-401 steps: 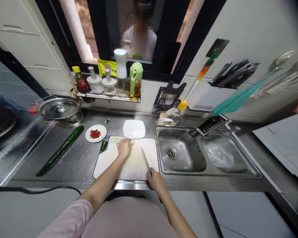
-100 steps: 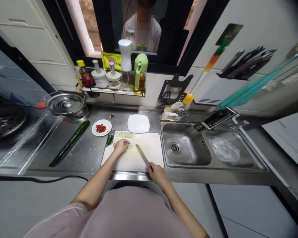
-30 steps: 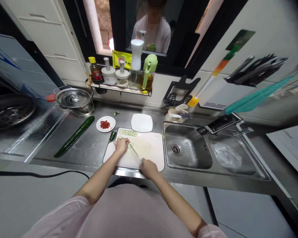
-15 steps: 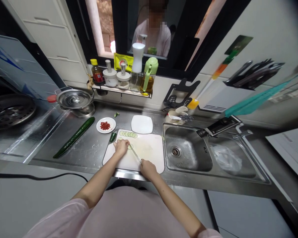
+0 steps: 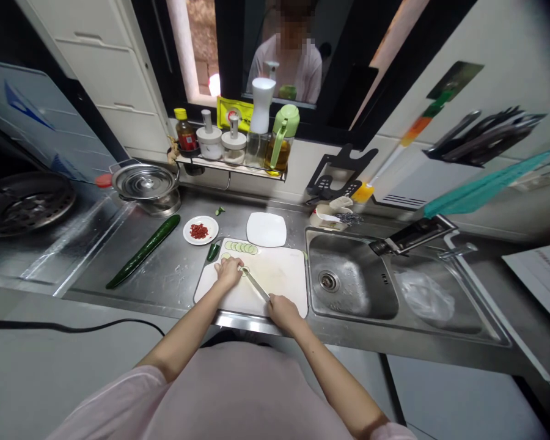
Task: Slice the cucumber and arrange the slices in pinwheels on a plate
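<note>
My right hand is closed round the handle of a knife, whose blade slants up and left over the white cutting board. The blade's tip is at a thin cucumber slice. My left hand rests on the board with its fingers bent and pressed down at this slice; my fingers partly hide what is under them. Overlapping cucumber slices lie in a row along the board's far edge. A dark green cucumber piece sits by the board's far left corner.
A whole cucumber lies left on the steel counter. Behind the board are a plate of small red pieces and a white square plate. The sink is at right. Bottles stand on a rack; a lidded pot is back left.
The whole view has shifted slightly, so everything sits a little further right. My hands, the knife and the slice keep nearly the same places on the board.
</note>
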Demonstrator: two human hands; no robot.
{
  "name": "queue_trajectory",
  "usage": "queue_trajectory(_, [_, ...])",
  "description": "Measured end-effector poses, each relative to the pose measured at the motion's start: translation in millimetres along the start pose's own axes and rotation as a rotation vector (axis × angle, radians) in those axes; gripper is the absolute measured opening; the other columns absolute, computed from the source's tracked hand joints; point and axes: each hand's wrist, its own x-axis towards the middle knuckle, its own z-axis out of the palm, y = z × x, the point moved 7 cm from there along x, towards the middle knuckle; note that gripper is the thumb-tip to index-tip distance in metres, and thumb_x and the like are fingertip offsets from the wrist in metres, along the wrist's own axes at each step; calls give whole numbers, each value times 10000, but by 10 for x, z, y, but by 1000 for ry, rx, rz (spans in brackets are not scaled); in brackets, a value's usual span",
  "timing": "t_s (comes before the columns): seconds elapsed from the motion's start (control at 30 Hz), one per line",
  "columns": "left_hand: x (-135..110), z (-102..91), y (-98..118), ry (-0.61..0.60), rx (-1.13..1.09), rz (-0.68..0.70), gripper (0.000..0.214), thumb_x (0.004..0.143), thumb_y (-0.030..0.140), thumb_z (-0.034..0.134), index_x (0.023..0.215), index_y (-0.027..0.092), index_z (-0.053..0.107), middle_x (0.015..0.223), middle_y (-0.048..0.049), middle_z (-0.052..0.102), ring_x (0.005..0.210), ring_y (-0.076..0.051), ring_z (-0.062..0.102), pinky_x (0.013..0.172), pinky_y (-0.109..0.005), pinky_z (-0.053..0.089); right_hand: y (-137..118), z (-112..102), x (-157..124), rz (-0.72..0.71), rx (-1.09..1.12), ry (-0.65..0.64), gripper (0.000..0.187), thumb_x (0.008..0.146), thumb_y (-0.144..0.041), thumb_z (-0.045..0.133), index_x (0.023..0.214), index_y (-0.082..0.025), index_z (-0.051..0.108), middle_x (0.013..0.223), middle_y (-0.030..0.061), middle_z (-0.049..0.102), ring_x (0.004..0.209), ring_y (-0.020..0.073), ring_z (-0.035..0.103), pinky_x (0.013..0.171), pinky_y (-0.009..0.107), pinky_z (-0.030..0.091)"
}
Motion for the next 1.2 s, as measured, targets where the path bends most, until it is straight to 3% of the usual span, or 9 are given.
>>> queue_trajectory(0.43, [-8,-10,-10,-17,-10,-6,236,771,213,584,989,291,632,1123,-40,629,1142,-278,450,906,-429,289,-40,79,-45,67,85,9,334,893,-200,347,1062,-160,632,1039,145,692,956,236,648,714,287,420])
queue_trajectory(1.2, [16,-52,22,-27,2,-10,210,740,247,634,946,289,646,1062,-32,650,1125,-280,477,901,-423,299,-165,-49,-39,94,30,-42,313,859,-158,428,1107,-150,620,1074,173,679,1020,256,643,771,315,459])
